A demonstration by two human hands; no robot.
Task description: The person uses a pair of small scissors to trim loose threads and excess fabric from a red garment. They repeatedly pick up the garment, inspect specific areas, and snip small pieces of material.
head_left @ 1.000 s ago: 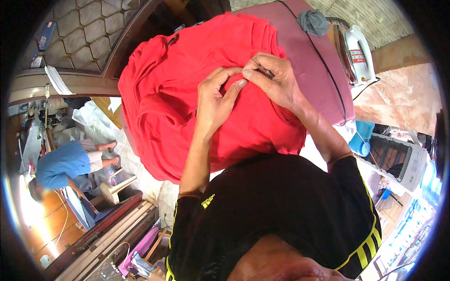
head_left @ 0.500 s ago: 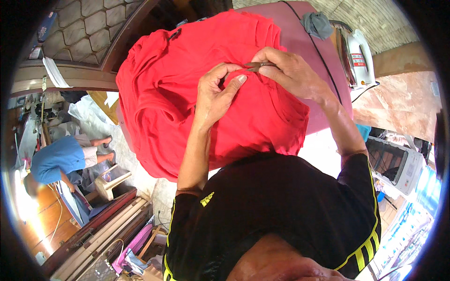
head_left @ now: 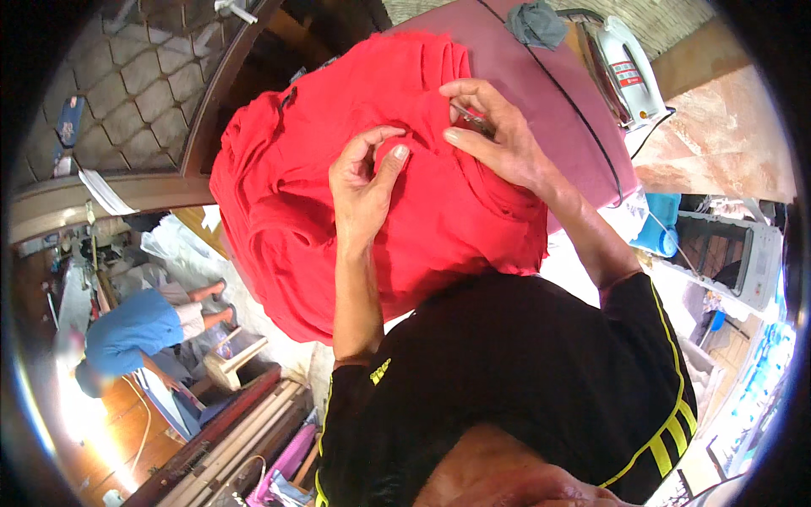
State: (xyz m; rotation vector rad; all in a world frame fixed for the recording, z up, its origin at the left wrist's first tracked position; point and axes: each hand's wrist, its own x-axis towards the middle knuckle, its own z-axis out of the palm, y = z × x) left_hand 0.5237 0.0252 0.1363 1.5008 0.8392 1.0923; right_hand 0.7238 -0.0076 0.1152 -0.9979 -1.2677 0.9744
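Head: two hands (head_left: pixel 359 188) (head_left: pixel 507 142), one cloth heap (head_left: pixel 443 220)

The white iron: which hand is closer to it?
Right. The right hand is left of the iron, over red cloth; the left hand is farther left, pinching that cloth.

Bright glare (head_left: pixel 80 418) lights the floor (head_left: pixel 159 435), seemingly wooden planks.

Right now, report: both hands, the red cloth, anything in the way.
Left hand pinching red cloth. Right hand holding small metal tool. Black cord right of cloth, clear of both hands.
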